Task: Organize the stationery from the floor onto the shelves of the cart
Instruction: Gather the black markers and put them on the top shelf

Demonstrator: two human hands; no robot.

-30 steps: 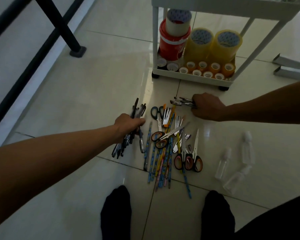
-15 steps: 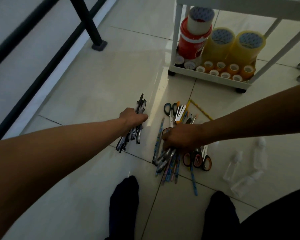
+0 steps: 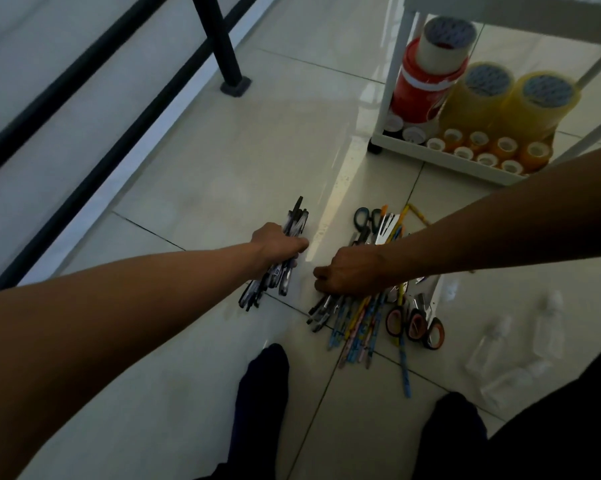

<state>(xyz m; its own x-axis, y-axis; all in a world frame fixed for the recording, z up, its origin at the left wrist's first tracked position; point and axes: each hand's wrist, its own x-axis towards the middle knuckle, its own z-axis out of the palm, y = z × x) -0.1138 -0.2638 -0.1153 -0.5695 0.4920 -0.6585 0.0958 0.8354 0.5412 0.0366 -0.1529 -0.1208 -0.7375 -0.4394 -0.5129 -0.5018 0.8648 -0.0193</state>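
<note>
Pale floor tiles [image 3: 195, 174] carry the loose pencils [image 3: 357, 327]. Left hand [image 3: 278, 242] has its grip wrapped round a pen bundle [image 3: 281, 268], probably to carry many together. Right hand [image 3: 352, 273] pinches more pens [image 3: 321, 311], well apart from the cart [image 3: 441, 161].

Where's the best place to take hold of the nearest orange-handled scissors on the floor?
Take the orange-handled scissors by the looped handles, coming from the near side: the loops face the person, free of the pencil pile, while the blades point away under other items.
</note>
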